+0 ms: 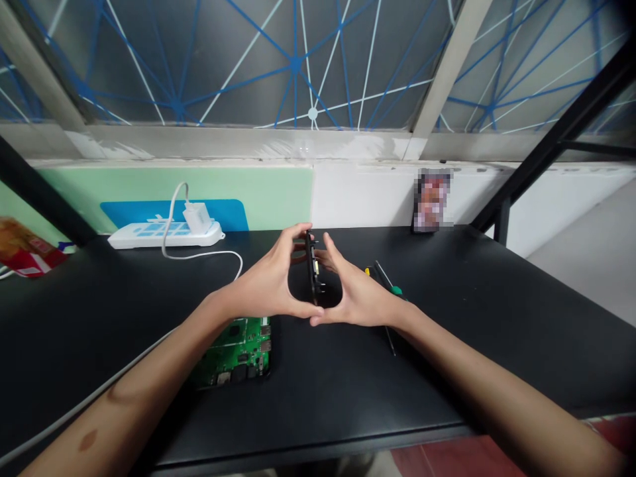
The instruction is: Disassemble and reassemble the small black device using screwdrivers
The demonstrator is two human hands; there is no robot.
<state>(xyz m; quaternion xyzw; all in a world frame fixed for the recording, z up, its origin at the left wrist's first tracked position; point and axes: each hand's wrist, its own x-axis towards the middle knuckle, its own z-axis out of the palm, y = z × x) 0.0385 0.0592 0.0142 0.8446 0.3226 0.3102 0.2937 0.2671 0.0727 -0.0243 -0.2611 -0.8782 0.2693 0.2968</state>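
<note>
hands (268, 281) (365, 291) x2 | blk part (311, 265) x1 | grn PCB (246, 348) x1 | pwr strip (144, 236) x1 | wht plug (197, 217) x1

Black table (472, 318) | windows (248, 59), blue-and-white line pattern | green-and-white wall (278, 189) | reddish floor (440, 458), lower right

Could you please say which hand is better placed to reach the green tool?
Probably the right hand: its wrist is beside the green tool; the left hand, gripping the dark part, is farther.
</note>
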